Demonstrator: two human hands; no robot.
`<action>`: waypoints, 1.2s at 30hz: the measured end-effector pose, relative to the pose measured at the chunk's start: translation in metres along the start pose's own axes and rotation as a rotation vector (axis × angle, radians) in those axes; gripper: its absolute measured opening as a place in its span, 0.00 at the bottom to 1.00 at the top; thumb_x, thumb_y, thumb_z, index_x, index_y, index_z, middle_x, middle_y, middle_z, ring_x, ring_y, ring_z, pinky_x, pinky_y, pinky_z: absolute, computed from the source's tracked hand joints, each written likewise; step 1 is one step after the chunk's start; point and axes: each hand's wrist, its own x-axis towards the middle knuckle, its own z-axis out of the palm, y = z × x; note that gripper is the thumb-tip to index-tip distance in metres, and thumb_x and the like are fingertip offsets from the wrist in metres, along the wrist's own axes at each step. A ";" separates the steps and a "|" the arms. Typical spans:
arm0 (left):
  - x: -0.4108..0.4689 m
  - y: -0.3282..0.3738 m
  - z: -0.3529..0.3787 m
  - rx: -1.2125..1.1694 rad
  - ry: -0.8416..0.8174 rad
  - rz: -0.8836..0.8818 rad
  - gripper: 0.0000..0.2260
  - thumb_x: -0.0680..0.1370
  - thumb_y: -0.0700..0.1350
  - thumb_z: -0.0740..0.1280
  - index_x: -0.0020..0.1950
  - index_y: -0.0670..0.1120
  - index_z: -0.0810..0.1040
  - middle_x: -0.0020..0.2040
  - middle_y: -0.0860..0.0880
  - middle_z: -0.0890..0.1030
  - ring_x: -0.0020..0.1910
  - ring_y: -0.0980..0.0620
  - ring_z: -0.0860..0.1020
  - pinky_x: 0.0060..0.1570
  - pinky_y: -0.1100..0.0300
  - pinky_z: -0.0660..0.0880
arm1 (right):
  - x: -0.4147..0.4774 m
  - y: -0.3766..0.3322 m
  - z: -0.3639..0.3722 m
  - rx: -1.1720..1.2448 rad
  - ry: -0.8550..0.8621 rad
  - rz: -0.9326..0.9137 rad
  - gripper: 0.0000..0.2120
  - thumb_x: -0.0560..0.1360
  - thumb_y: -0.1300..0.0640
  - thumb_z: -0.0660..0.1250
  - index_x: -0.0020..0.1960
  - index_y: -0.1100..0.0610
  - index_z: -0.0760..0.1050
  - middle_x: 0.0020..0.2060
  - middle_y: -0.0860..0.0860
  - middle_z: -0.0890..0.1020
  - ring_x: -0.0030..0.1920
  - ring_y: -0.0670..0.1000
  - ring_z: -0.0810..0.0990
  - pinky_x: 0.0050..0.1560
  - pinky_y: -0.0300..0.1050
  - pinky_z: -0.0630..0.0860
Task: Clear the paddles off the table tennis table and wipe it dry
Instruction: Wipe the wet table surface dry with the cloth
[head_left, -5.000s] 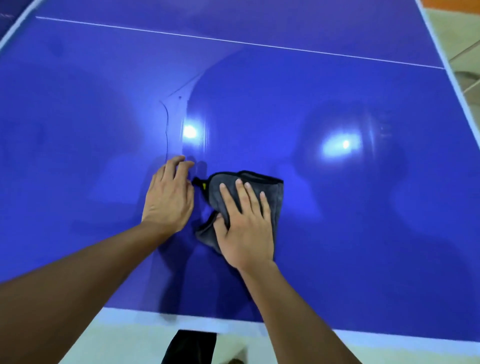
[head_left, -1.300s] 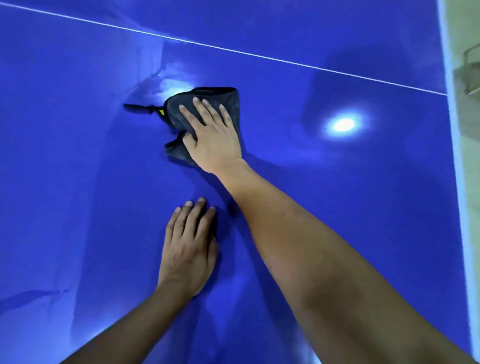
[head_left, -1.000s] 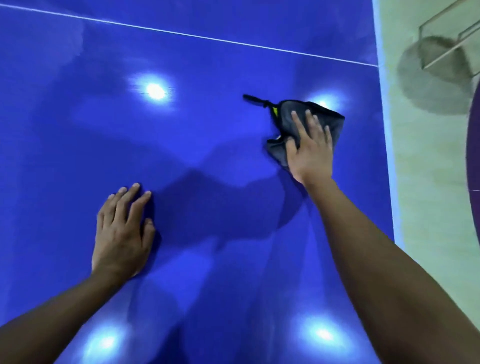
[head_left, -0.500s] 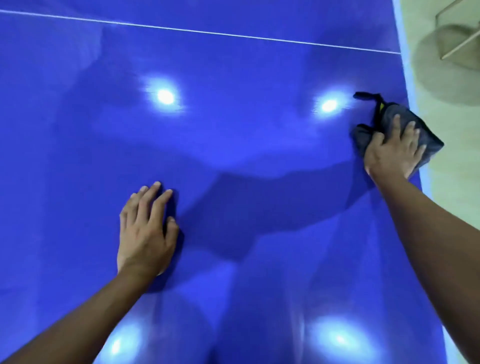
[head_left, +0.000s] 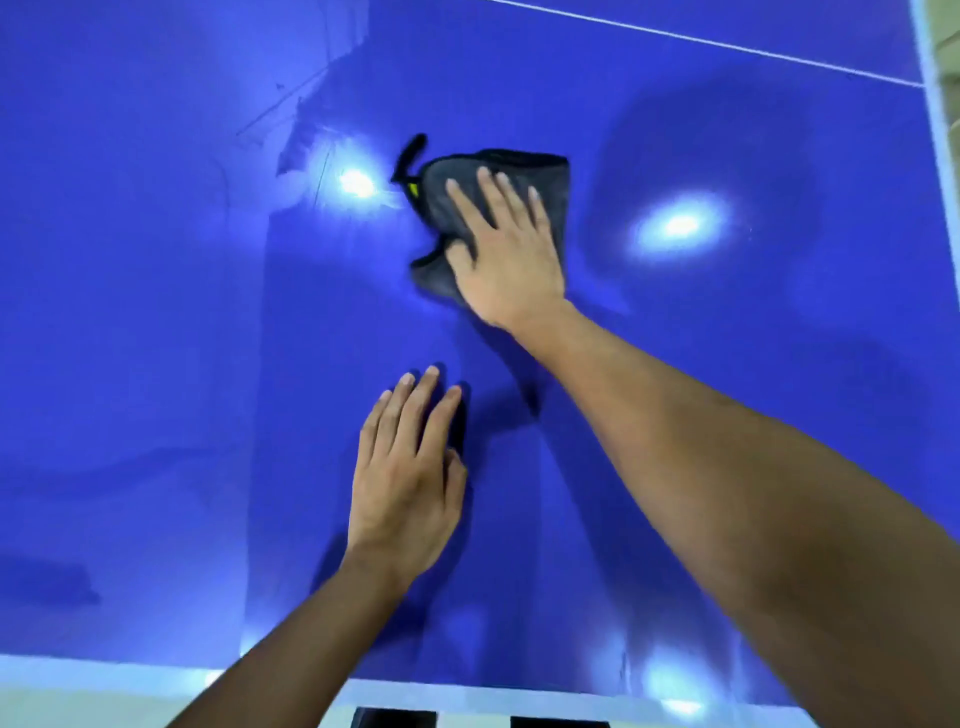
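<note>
Nearer me than the cloth (head_left: 441, 200), my left hand (head_left: 405, 488) lies flat, fingers straight, on the blue table (head_left: 156, 364). On the cloth, my right hand (head_left: 506, 260) presses open-palmed, gripping nothing. No paddles show. Unpinched, the cloth may bunch and skip the streaks (head_left: 306, 156) just beyond it.

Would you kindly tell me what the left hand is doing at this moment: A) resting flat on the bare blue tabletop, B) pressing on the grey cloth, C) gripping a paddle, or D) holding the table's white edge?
A: the left hand lies palm down with straight fingers on the blue tabletop, apart from the grey cloth, which the right hand presses.
</note>
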 end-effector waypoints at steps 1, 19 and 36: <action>-0.011 0.000 0.002 -0.001 -0.010 -0.002 0.25 0.77 0.41 0.60 0.75 0.43 0.71 0.78 0.43 0.67 0.78 0.42 0.63 0.77 0.45 0.59 | 0.002 -0.030 0.003 -0.005 -0.015 -0.058 0.32 0.78 0.43 0.52 0.82 0.45 0.56 0.82 0.53 0.56 0.82 0.52 0.53 0.81 0.55 0.45; -0.022 0.009 0.008 0.117 -0.026 -0.036 0.26 0.77 0.44 0.57 0.75 0.44 0.69 0.79 0.46 0.65 0.79 0.42 0.61 0.77 0.44 0.57 | -0.107 0.212 -0.030 0.076 0.090 0.284 0.33 0.77 0.44 0.48 0.81 0.47 0.60 0.80 0.54 0.61 0.80 0.54 0.59 0.80 0.57 0.51; -0.022 0.006 0.009 0.149 -0.030 -0.030 0.25 0.77 0.46 0.55 0.75 0.44 0.69 0.78 0.46 0.66 0.78 0.41 0.62 0.76 0.43 0.59 | -0.191 0.364 -0.049 0.027 0.132 0.693 0.31 0.80 0.44 0.47 0.83 0.49 0.53 0.82 0.56 0.55 0.82 0.56 0.52 0.81 0.59 0.44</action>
